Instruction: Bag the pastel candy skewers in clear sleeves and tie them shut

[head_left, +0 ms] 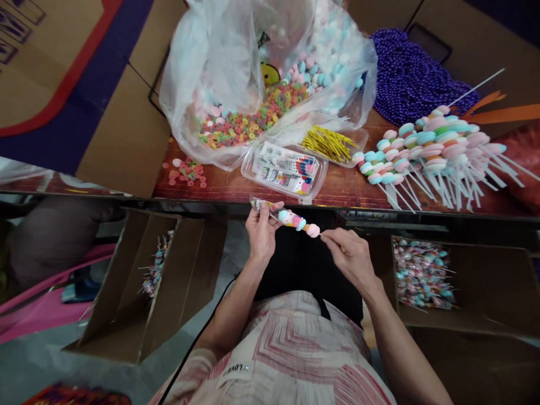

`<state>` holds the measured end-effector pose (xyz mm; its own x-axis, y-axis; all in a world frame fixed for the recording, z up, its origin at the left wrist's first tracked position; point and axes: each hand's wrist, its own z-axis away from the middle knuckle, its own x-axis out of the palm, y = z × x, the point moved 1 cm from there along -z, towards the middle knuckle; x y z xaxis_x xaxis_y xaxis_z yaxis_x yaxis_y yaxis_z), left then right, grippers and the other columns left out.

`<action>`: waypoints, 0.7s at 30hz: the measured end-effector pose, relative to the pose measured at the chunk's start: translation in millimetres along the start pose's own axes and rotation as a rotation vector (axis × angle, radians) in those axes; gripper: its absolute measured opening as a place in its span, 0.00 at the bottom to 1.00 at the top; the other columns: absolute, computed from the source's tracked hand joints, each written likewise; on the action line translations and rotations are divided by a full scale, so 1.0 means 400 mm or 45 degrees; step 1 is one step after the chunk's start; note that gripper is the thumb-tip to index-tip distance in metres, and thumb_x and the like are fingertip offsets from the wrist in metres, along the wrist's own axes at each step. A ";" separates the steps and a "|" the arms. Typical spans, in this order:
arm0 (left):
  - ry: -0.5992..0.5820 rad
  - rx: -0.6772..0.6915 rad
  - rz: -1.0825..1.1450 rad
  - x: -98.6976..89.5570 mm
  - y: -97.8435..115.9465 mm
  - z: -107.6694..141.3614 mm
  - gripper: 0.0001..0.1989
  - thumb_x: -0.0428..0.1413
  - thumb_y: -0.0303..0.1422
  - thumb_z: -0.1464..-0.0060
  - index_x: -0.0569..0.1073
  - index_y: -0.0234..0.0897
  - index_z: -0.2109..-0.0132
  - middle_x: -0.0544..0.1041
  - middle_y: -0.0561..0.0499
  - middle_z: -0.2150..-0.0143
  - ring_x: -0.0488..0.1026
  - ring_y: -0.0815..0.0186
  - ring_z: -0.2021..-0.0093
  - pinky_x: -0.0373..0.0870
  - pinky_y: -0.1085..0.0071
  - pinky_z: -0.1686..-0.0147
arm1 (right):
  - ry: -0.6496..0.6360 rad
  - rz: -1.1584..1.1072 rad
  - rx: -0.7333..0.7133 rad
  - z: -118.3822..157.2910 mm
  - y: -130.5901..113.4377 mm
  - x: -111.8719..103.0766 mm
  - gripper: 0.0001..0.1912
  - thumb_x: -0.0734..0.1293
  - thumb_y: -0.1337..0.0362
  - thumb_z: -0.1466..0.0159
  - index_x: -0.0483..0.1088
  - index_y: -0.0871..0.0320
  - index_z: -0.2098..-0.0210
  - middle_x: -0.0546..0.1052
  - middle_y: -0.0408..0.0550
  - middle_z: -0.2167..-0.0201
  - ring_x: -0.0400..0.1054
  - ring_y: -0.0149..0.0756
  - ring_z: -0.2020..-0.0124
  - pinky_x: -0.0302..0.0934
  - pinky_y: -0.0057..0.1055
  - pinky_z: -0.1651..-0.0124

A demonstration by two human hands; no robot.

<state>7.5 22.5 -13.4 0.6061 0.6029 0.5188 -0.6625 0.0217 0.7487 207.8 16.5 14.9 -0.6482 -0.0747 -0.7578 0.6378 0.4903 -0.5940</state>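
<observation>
A wooden surface (350, 188) runs across the middle of the frame, with flattened cardboard beyond it in the upper left. On it, at upper centre, a large clear plastic bag (236, 62) sags open over ring-shaped and pastel sweets. To its right lies a mound of purple beads (411, 76). Further right a pile of finished candy skewers (430, 149) fans out, sticks pointing to the lower right. Below the surface, open cardboard boxes stand at lower left (139, 292) and lower right (464, 292), each holding wrapped sweets on sticks. In front of the bag sit a clear tray of printed labels (284, 169) and a smaller tray of yellow twist ties (329, 143).

At centre frame, just below the surface's edge, the candy skewer (297, 221) is held between both hands, its long axis tilted from upper left down to lower right. The left hand (260, 233) is closed around the upper-left end, where a clear wrapper shows. The right hand (348, 253) pinches the bare stick at the lower-right end. Both hands are equally near, one at each end.
</observation>
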 end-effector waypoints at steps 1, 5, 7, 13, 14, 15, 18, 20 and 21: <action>-0.017 -0.015 -0.001 0.001 -0.001 0.005 0.23 0.67 0.50 0.55 0.71 0.38 0.62 0.83 0.46 0.63 0.82 0.62 0.66 0.75 0.67 0.62 | -0.001 0.052 -0.025 0.002 0.000 0.004 0.11 0.63 0.63 0.30 0.75 0.55 0.66 0.74 0.43 0.77 0.65 0.31 0.75 0.53 0.32 0.67; -0.111 -0.065 -0.053 -0.002 -0.001 0.017 0.24 0.68 0.48 0.56 0.70 0.38 0.61 0.83 0.45 0.62 0.82 0.60 0.62 0.75 0.65 0.59 | -0.034 0.160 -0.067 0.009 0.003 0.015 0.12 0.61 0.63 0.29 0.75 0.55 0.65 0.70 0.43 0.78 0.62 0.31 0.76 0.52 0.32 0.68; -0.151 -0.117 -0.098 -0.007 0.001 0.016 0.23 0.69 0.47 0.57 0.70 0.37 0.62 0.83 0.44 0.62 0.82 0.59 0.63 0.76 0.64 0.59 | -0.084 0.101 -0.053 0.010 0.003 0.015 0.12 0.60 0.63 0.29 0.75 0.55 0.63 0.72 0.43 0.76 0.64 0.31 0.75 0.54 0.31 0.67; -0.191 -0.244 -0.125 -0.021 0.006 0.004 0.22 0.68 0.47 0.56 0.71 0.36 0.63 0.83 0.44 0.64 0.82 0.60 0.63 0.77 0.64 0.60 | -0.177 -0.103 0.044 0.004 -0.008 0.001 0.12 0.61 0.62 0.29 0.75 0.54 0.63 0.78 0.46 0.69 0.70 0.33 0.72 0.60 0.29 0.66; -0.196 -0.239 -0.127 -0.022 0.006 0.003 0.22 0.68 0.47 0.56 0.71 0.36 0.63 0.83 0.43 0.63 0.82 0.60 0.63 0.77 0.64 0.60 | -0.190 -0.103 0.053 0.003 -0.008 0.000 0.12 0.61 0.62 0.29 0.75 0.54 0.63 0.78 0.46 0.69 0.70 0.33 0.72 0.60 0.29 0.66; -0.203 -0.229 -0.134 -0.024 0.005 0.002 0.22 0.68 0.47 0.56 0.71 0.36 0.63 0.83 0.43 0.63 0.82 0.60 0.63 0.76 0.65 0.60 | -0.205 -0.099 0.058 0.002 -0.008 -0.001 0.12 0.61 0.63 0.29 0.75 0.54 0.63 0.78 0.46 0.69 0.70 0.33 0.72 0.60 0.29 0.66; -0.254 -0.214 -0.193 -0.030 0.005 -0.002 0.23 0.68 0.48 0.56 0.72 0.36 0.62 0.83 0.42 0.62 0.81 0.60 0.63 0.76 0.66 0.62 | -0.267 -0.099 0.055 0.002 -0.005 -0.004 0.13 0.59 0.63 0.29 0.75 0.54 0.64 0.78 0.45 0.69 0.70 0.32 0.71 0.60 0.28 0.66; -0.303 -0.221 -0.252 -0.036 0.006 -0.006 0.23 0.67 0.49 0.56 0.72 0.36 0.62 0.83 0.41 0.61 0.81 0.59 0.64 0.76 0.66 0.64 | -0.295 -0.109 0.053 0.002 -0.001 -0.008 0.13 0.59 0.63 0.29 0.75 0.54 0.64 0.78 0.45 0.70 0.70 0.32 0.72 0.59 0.28 0.66; -0.330 -0.229 -0.280 -0.039 0.008 -0.009 0.24 0.67 0.50 0.55 0.72 0.35 0.62 0.83 0.41 0.61 0.81 0.59 0.64 0.76 0.66 0.64 | -0.304 -0.107 0.052 0.002 0.000 -0.010 0.13 0.59 0.63 0.29 0.75 0.54 0.63 0.78 0.45 0.70 0.70 0.32 0.72 0.59 0.28 0.66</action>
<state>-5.6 16.2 -20.6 0.8184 0.3470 0.4581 -0.5568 0.2818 0.7814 210.7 16.2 17.8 -0.5859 -0.3192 -0.7449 0.6054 0.4386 -0.6641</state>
